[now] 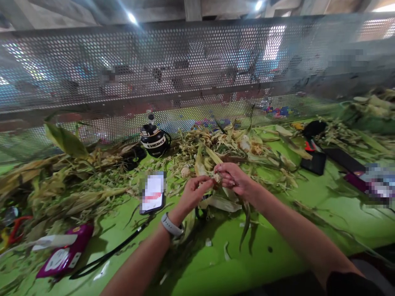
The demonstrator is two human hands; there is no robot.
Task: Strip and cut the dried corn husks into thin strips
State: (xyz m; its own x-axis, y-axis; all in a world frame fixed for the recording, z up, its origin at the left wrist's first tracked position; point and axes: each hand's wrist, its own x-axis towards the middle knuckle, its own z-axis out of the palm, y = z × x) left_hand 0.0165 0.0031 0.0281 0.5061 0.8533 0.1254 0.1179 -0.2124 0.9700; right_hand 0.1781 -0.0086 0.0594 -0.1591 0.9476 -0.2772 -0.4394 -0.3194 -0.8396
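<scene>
Above the green table, my two hands are close together in the middle of the view. My right hand (233, 179) is closed round a small bundle of corn husk, with a pale lumpy part (217, 177) showing at its fingertips. My left hand (197, 191), with a grey band on the wrist, has thumb and forefinger pinched at the left side of that lump. Long husk strips (222, 203) hang below my fingers, and others stick up behind them. Another small pale lump (185, 172) lies just beyond my left hand.
Heaps of dry husks (228, 142) lie along a perforated metal screen (185, 74). A black jar marked ENERGY (153, 142) stands there. A phone (152, 192) with a black strap and a purple pack (69, 250) are at left. Red-handled scissors (311, 145) and dark phones (314, 162) are at right.
</scene>
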